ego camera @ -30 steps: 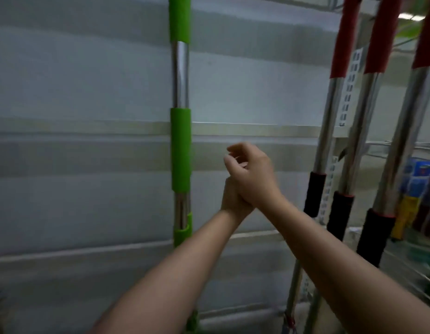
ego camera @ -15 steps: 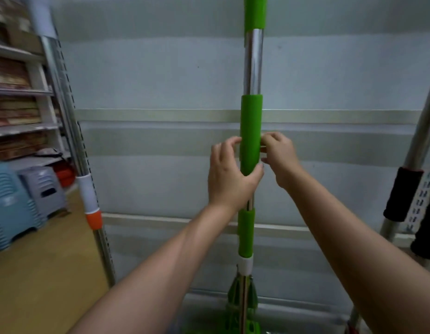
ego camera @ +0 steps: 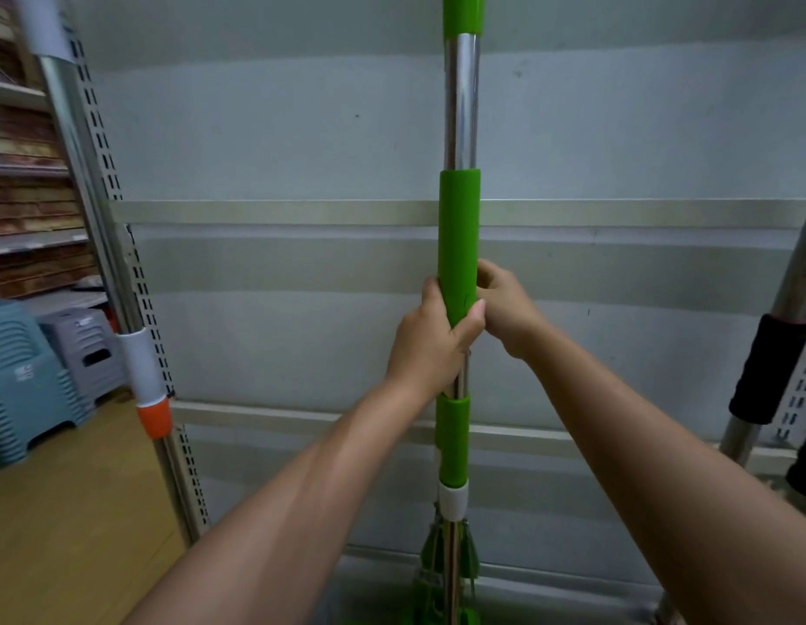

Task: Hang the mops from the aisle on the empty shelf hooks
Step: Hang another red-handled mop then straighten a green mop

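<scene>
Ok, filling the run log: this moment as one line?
left hand: gripping green mop sleeve | right hand: on sleeve, grip unclear | mop: upright at shelf panel | hook: not visible

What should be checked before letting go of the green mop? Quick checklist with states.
1. Left hand grip on green mop: ok, wrapped around the lower green sleeve.
2. Right hand on pole: ok, touching; closure cannot tell.
3. Pole upright: ok.
4. Top seated on hook: cannot tell, out of frame.
5. Clear of black-grip mop: ok, apart.
6. Mop head hanging free: cannot tell, blurred.
</scene>
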A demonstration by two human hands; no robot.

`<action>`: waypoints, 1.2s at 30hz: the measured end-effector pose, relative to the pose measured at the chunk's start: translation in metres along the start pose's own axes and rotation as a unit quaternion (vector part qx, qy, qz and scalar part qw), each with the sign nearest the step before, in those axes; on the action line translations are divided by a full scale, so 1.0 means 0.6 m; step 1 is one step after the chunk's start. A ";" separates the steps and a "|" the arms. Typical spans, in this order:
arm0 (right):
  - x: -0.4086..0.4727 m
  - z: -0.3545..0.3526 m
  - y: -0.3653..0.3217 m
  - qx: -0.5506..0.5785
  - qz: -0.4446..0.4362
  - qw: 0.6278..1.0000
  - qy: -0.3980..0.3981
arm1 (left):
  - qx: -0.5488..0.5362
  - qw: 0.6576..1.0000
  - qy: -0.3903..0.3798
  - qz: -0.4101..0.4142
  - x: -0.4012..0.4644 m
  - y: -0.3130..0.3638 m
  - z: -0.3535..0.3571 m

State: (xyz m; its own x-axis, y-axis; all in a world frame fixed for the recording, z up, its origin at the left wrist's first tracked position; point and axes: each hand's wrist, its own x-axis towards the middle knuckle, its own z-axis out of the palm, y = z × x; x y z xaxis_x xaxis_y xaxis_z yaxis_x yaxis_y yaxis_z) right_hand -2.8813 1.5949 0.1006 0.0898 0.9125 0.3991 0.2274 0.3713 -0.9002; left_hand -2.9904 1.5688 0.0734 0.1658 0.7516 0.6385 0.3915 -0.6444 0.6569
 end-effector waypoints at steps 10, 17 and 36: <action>0.001 0.007 0.003 0.009 -0.009 1.000 -0.002 | -0.010 1.000 -0.002 -0.011 -0.003 -0.005 -0.005; -0.002 0.009 0.004 0.012 -0.005 1.000 -0.002 | -0.010 1.000 -0.006 -0.018 -0.002 -0.006 -0.009; -0.015 0.001 0.008 -0.026 0.003 0.999 0.019 | -0.004 0.999 -0.015 -0.030 -0.019 0.015 -0.025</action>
State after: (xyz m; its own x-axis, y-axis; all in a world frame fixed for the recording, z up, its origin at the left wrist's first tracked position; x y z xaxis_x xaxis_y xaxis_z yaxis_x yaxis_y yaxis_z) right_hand -2.8815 1.5886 0.0927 0.1273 0.9069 0.4017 0.2773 0.3563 -0.8923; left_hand -3.0020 1.5524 0.0782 0.1687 0.7922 0.5865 0.3945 -0.5996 0.6964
